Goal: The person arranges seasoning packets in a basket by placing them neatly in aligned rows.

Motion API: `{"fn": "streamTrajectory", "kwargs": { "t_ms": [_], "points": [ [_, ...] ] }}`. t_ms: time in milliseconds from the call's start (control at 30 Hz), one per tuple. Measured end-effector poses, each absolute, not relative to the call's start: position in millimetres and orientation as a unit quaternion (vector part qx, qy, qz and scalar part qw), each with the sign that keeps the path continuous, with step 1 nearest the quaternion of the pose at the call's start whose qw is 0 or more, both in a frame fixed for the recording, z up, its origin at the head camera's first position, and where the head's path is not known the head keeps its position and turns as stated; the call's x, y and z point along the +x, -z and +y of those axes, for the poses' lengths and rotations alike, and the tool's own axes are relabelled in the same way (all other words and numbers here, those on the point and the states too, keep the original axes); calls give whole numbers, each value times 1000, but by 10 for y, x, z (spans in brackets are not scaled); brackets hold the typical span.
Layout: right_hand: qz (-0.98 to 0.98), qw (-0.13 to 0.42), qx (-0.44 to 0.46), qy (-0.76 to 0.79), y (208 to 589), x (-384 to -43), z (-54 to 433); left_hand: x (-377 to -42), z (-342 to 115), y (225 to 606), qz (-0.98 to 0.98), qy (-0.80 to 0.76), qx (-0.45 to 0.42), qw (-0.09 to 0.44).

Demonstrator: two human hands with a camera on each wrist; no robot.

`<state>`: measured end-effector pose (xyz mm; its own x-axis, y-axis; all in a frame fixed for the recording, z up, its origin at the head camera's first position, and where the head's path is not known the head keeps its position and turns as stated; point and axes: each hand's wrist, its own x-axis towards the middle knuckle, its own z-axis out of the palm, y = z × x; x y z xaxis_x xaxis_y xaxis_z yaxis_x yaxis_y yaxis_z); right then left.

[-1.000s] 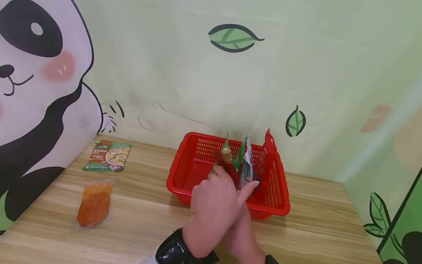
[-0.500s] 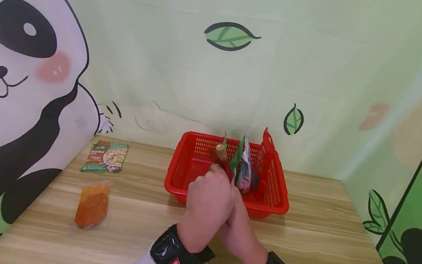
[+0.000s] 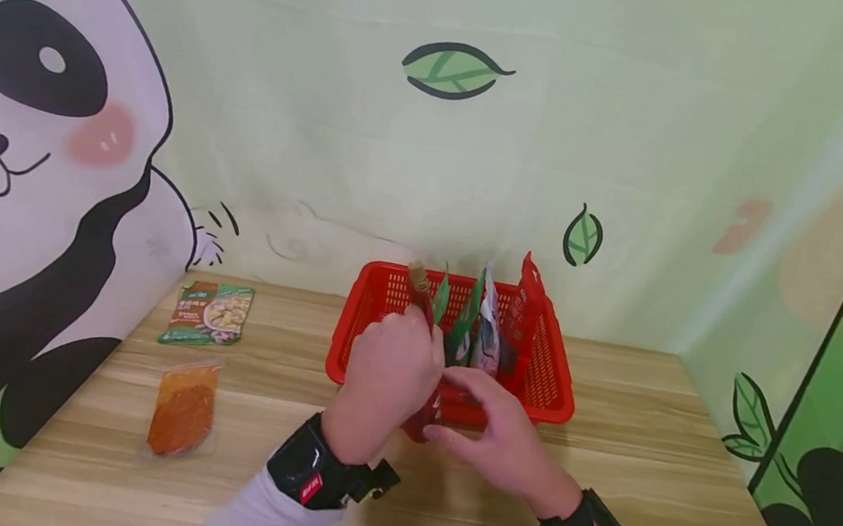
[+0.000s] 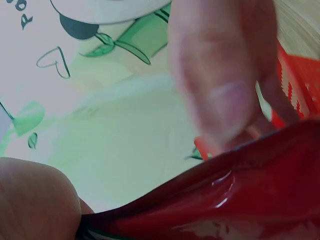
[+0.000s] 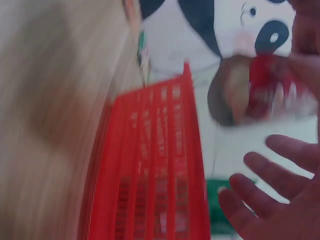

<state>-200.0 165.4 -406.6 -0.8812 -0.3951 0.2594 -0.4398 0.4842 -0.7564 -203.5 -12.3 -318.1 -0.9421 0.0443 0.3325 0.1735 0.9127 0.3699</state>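
My left hand [image 3: 391, 369] grips a glossy red pouch [image 3: 418, 423] over the front of the red basket [image 3: 342, 348]. The pouch is tilted: its tan end points up and back, while its lower end shows in front of the basket rim. In the left wrist view, the thumb tip and the red pouch [image 4: 270, 180] fill the lower part. My right hand [image 3: 500, 433] is at the pouch's lower right, thumb right by its edge and fingers loosely extended. The right wrist view shows these spread fingers [image 5: 280, 175] beneath the blurred pouch [image 5: 272, 90].
Several packets stand upright in the basket: green packets [image 3: 466, 321], a white one [image 3: 488, 327] and a red one [image 3: 525, 318]. Left on the wooden table [image 3: 638, 449] lie a green-and-brown packet [image 3: 208, 314] and a clear bag of orange-red contents [image 3: 183, 411]. A printed cloth backdrop [image 3: 310, 161] rises behind.
My hands were crossed close together; the right has moved off to the right and its fingers have spread. My left hand has shifted left with the pouch, whose lower end now shows.
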Motion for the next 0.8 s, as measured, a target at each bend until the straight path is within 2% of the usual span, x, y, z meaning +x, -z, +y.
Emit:
{"fn": "streamTrajectory", "kwargs": {
  "t_ms": [200, 367, 533, 667, 800],
  "points": [
    [-936, 79, 181, -290, 4098, -2176, 1991, -2342, -334, 3151, -959, 248, -68, 123],
    [-963, 65, 162, -206, 4165, -2277, 2159, -2652, -500, 3096, -948, 303, -55, 73],
    [-974, 31, 150, -167, 4253, -2334, 2198, -2930, -620, 3070, -952, 290, -81, 48],
    [-978, 55, 150, -134, 4314, -2358, 2187, -3132, -651, 3100, -957, 274, -89, 29],
    [-978, 84, 158, -108, 4358, -2369, 2179, -3311, -633, 3141, -957, 280, -77, -14]
  ]
}}
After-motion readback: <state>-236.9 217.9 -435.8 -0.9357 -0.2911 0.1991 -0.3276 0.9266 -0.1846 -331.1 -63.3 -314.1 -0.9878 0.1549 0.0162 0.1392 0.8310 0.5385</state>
